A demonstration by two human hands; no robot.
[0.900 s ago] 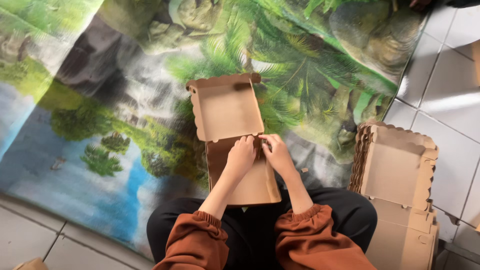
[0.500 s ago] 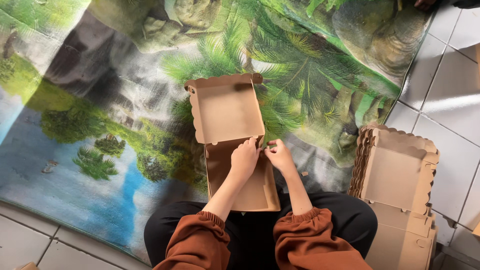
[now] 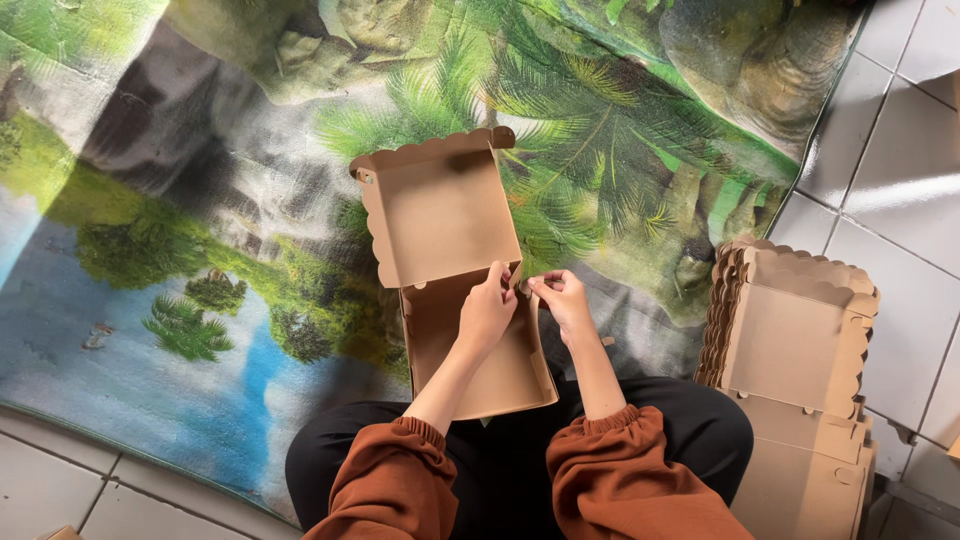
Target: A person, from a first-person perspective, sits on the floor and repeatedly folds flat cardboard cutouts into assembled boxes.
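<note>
Left hand (image 3: 487, 312) grip pinching cardboard box (image 3: 450, 270) right wall; right hand (image 3: 562, 296) grip pinching same edge.

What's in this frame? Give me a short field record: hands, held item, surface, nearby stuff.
view: head camera, looking down at a seated person's lap
left hand: fingers on the right side wall of the open cardboard box
right hand: pinching the same wall's edge from outside
box state: lid up, scalloped rim, base resting over the lap
surface: landscape-print mat on a tiled floor
nearby: stack of folded boxes to the person's right
clothing: rust-orange sleeves, dark trousers
</note>
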